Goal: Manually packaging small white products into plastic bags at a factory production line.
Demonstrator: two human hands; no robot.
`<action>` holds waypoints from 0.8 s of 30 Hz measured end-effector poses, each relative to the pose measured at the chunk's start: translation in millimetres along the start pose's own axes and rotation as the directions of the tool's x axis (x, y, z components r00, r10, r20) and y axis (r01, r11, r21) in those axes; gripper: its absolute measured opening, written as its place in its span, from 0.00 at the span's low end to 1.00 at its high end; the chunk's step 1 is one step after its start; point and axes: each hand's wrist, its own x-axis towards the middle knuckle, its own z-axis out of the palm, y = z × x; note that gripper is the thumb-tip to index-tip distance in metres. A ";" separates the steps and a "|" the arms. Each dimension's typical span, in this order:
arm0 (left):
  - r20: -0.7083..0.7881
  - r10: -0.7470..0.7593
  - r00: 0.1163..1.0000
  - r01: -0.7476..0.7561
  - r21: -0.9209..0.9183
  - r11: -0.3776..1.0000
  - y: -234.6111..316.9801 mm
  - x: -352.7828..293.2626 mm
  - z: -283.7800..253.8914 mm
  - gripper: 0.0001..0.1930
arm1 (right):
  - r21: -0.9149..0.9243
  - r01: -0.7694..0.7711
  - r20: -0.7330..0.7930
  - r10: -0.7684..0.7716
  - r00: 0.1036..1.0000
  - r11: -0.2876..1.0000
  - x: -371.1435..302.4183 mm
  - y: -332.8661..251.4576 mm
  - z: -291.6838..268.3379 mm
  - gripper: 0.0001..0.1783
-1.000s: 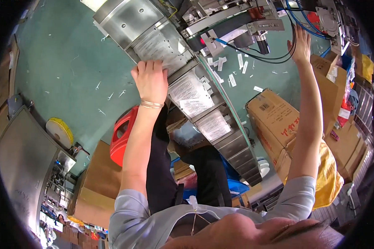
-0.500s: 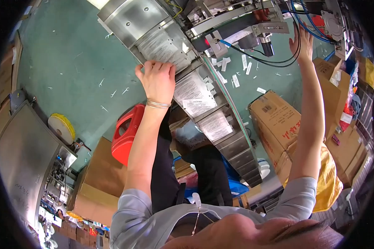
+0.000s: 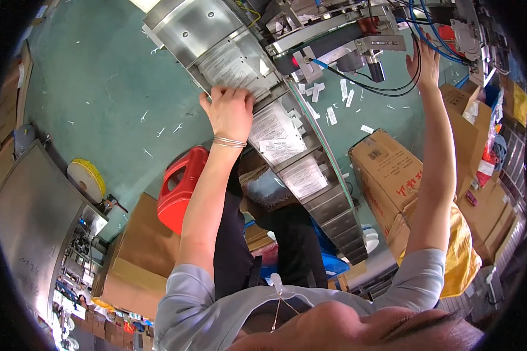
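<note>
Three batches of printed paper [image 3: 275, 130] lie in the metal rack [image 3: 345, 234], from just before twelve o'clock to just right of centre in my view. At eleven, the left hand [image 3: 231, 114] curls over the rack's edge; I can't tell if it grips paper. At two, the right hand [image 3: 428, 69] stretches its fingers, unclenched, by black cables [image 3: 386, 89]. At nine stands a red jug [image 3: 178, 206].

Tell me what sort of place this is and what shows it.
Probably a factory packing area: a long metal line of compartments holding printed sheets, a machine at its upper end, and a large cardboard box nearby.
</note>
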 end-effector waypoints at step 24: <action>0.140 -0.290 0.947 0.306 -0.666 0.680 -15.1 7.2 -7.5 0.08 | 0.018 -0.072 0.176 0.067 0.982 0.997 -52.3 4.8 -47.2 0.32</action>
